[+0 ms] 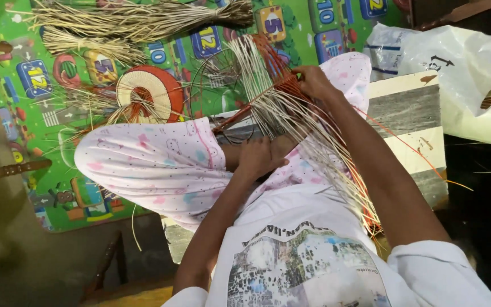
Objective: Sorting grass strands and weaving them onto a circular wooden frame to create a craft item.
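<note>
My right hand [313, 81] pinches the orange woven edge [282, 91] of the pale straw strands [291, 122], which fan toward my lap; left hand [259, 159] grips them lower down.

Looking down from my remote view, I see a bright green play mat [63, 170] printed with coloured number tiles covering the floor. On it lies a round woven disc [149, 91] in cream and orange rings, with loose ends trailing out. Bundles of dry pale straw [137, 20] lie across the mat's top edge. To the right a white plastic bag [461, 74] sits beside a striped grey and cream board [410, 119]. A turned wooden rail [9, 169] crosses the left edge.
</note>
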